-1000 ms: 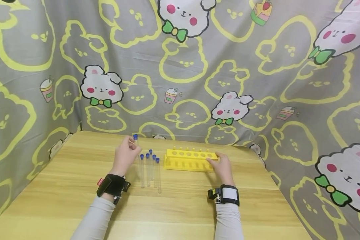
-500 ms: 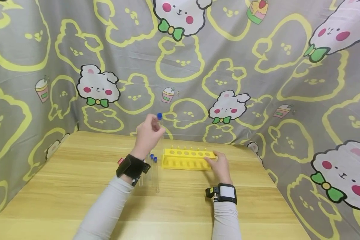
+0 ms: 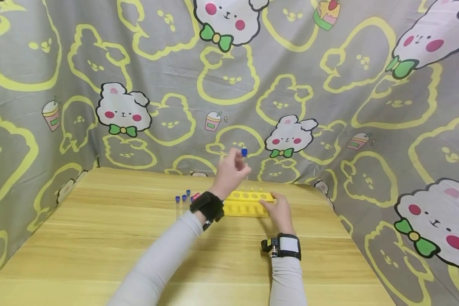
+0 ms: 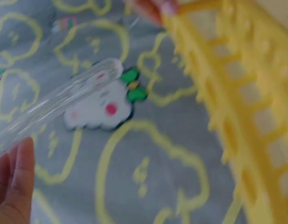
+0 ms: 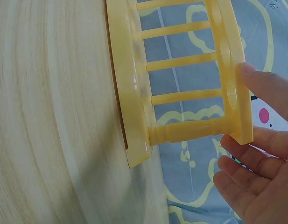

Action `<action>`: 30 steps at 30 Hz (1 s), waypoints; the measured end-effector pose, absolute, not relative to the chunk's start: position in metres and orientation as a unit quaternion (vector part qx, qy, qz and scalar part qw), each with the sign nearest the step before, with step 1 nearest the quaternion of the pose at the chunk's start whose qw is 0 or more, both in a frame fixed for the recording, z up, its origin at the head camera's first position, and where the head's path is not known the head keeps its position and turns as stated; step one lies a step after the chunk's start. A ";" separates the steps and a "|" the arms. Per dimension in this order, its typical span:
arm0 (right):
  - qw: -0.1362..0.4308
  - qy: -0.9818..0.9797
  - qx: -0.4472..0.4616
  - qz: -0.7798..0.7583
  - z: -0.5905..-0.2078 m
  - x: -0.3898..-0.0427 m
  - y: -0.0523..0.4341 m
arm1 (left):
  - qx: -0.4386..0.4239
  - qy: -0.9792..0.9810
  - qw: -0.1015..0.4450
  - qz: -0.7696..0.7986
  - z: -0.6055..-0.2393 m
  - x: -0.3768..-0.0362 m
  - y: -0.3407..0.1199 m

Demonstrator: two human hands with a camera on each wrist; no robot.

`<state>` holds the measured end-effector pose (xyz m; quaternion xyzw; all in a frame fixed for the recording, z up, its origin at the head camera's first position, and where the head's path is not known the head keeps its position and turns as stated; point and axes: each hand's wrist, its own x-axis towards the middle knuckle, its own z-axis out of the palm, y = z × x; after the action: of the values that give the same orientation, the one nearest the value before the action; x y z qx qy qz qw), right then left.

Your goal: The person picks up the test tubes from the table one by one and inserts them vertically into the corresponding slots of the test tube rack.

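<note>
The left hand (image 3: 231,172) is raised above the desk (image 3: 80,238), its arm stretched forward and slanted to the right, with the fingers bent and a clear test tube (image 4: 59,101) gripped near its blue cap (image 3: 244,152). The right hand (image 3: 280,210) is held lower, its forearm pointed almost straight ahead. By its thumb and fingers the right end of a yellow rack (image 3: 248,209) is pinched at the upper plate, as is shown from the right wrist. Both arms are covered by light grey sleeves (image 3: 287,278), and a black band is strapped round each wrist.

The desk is faced with pale, wood-grained boards. It is enclosed at the back and sides by a grey curtain (image 3: 168,68), printed with yellow outlines, white animal faces with green bows, and small cups.

The held tube is kept roughly upright over the rack, cap uppermost; from the left wrist its rounded end is seen well apart from the yellow plate. The rack is placed on the desk, below the left hand and just to the left of the right wrist, its left end covered by the left arm. Further blue-capped tubes (image 3: 177,208) are seen on the desk left of the rack, partly hidden by that arm.
</note>
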<state>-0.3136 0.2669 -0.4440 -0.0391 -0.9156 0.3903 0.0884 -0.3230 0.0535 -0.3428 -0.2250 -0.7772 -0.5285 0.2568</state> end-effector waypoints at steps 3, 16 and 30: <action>0.093 -0.914 -0.039 0.394 -0.445 -0.313 0.268 | -0.241 -0.772 0.240 -0.537 -0.350 -0.329 0.073; 0.105 -0.913 -0.026 0.393 -0.448 -0.315 0.266 | -0.237 -0.782 0.229 -0.529 -0.369 -0.348 0.118; 0.103 -0.911 -0.024 0.398 -0.446 -0.315 0.272 | -0.231 -0.814 0.151 -0.511 -0.391 -0.355 0.129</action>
<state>-0.3148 0.2722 -0.4460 -0.0236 -0.9115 0.3976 0.1026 -0.3551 0.1295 -0.3911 -0.2314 -0.8137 -0.5113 0.1515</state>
